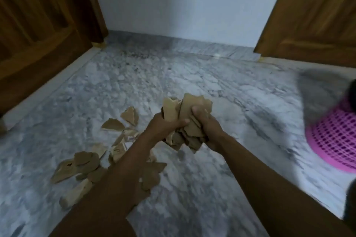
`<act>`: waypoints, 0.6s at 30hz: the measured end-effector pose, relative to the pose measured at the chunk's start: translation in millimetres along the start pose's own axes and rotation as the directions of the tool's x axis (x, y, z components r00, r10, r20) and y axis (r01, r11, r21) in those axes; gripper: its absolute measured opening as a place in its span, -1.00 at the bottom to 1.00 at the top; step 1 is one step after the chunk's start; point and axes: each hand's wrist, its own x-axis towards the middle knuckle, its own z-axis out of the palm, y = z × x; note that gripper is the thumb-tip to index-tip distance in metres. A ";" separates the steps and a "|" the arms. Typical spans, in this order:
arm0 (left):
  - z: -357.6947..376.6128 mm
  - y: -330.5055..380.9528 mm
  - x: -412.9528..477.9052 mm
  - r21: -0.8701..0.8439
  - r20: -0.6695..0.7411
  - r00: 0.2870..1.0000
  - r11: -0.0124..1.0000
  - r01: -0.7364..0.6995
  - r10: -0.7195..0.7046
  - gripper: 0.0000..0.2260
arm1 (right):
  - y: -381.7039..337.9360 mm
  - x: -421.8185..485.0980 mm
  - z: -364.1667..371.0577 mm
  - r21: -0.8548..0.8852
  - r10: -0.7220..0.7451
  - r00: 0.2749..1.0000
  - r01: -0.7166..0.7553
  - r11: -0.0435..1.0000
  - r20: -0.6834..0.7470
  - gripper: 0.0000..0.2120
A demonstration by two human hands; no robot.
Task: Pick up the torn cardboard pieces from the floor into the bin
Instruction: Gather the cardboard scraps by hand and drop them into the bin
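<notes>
A bundle of torn brown cardboard pieces (pixel 187 109) is held above the marble floor between both hands. My left hand (pixel 163 127) grips the bundle from the left and my right hand (pixel 206 127) grips it from the right, thumbs curled over the pieces. Several more torn cardboard pieces (pixel 81 165) lie scattered on the floor to the lower left, partly hidden by my left forearm. A pink mesh bin (pixel 335 140) stands at the right edge, blurred and cut off by the frame.
The grey-white marble floor (pixel 192 75) stretches to a white wall at the back. Wooden doors stand at the left (pixel 38 25) and the right (pixel 317 15). A dark blurred shape sits at the far right edge.
</notes>
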 end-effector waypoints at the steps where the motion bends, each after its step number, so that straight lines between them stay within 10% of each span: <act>1: 10.9 17.1 5.3 0.013 0.037 0.999 1.000 -0.015 0.015 -0.48 | -14.1 -2.5 -11.6 -0.021 -0.039 0.999 0.039 0.999 -0.035 -0.51; 8: 146.8 150.8 39.8 0.012 0.232 0.940 0.965 -0.262 0.252 -0.69 | -133.1 -30.7 -148.4 -0.156 -0.189 0.942 0.150 0.976 -0.278 -0.26; 12: 278.7 213.3 64.7 0.024 0.282 0.891 0.926 -0.376 0.355 -0.74 | -193.0 -64.9 -271.4 -0.229 -0.339 0.866 0.269 0.935 -0.369 -0.75; 18: 499.4 270.1 91.0 0.009 0.443 0.805 0.896 -0.445 0.395 -0.69 | -225.6 -114.6 -477.2 -0.387 -0.502 0.655 0.327 0.862 -0.565 -0.56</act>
